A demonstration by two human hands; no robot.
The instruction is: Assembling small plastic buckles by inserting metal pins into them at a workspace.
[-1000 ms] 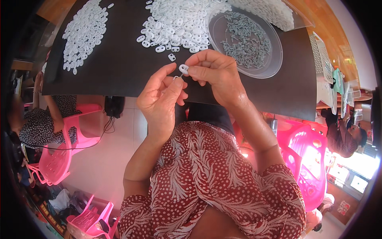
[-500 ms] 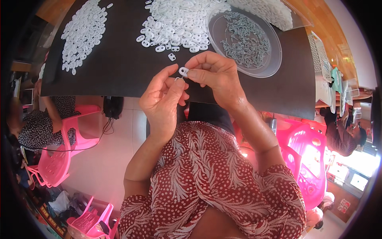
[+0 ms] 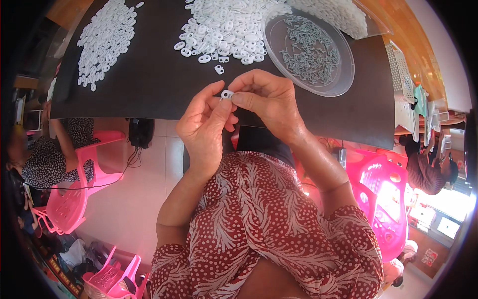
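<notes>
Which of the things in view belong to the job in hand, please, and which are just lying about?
In the job: left hand and right hand pinching one small white ring; white ring piles; clear dish of grey metal clips; black mat.

Lying about: pink plastic chairs; black cable.

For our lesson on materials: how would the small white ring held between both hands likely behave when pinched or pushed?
The white ring is pinched by fingertips of the left hand and right hand, so it is probably very light. It looks like stiff moulded plastic. Being smooth and tiny, it could slip away.
</notes>
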